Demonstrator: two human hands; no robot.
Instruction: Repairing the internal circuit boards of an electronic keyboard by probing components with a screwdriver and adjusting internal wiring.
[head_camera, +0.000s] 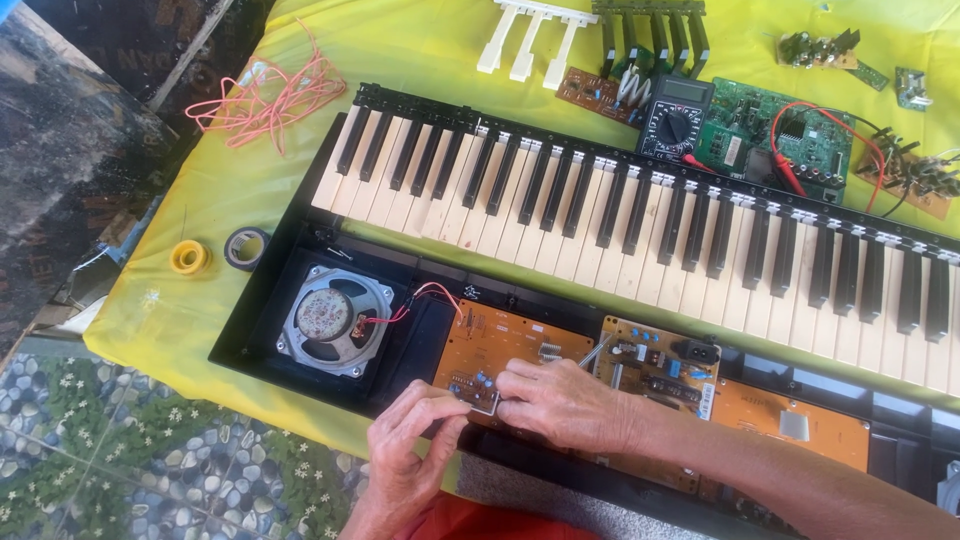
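An opened electronic keyboard (620, 215) lies on a yellow cloth, its black and white keys above an exposed inner bay. My left hand (410, 440) and my right hand (565, 405) meet at the near edge of an orange circuit board (500, 340), fingers pinched on a small silver part (485, 400) on that board. A round speaker (333, 318) with red wires sits left of the board. A second brown board (655, 365) with components lies just right of my right hand.
Yellow tape roll (189, 257) and grey tape roll (246, 248) lie left of the keyboard. Pink wire bundle (270, 95) at back left. A black multimeter (675, 118) with red lead, green circuit board (775, 130), loose keys (530, 40) at the back. Pebble floor below left.
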